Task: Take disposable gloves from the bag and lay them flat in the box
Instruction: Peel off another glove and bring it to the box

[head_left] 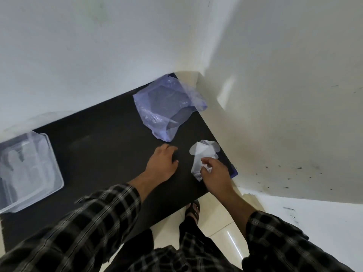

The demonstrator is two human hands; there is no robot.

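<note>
A translucent purple bag (167, 107) lies crumpled at the far right corner of the dark table (102, 138). A clear disposable glove (202, 152) lies near the table's right edge, and my right hand (214, 173) pinches its near end. My left hand (163, 161) rests on the table just left of the glove, fingers relaxed and holding nothing. At the far left stands a clear plastic box (29, 173) with flat clear gloves (21, 167) inside it.
White walls meet behind the table's far right corner. Pale floor tiles (222, 228) show past the table's right and near edges, with a sandalled foot (193, 211) just below the near edge.
</note>
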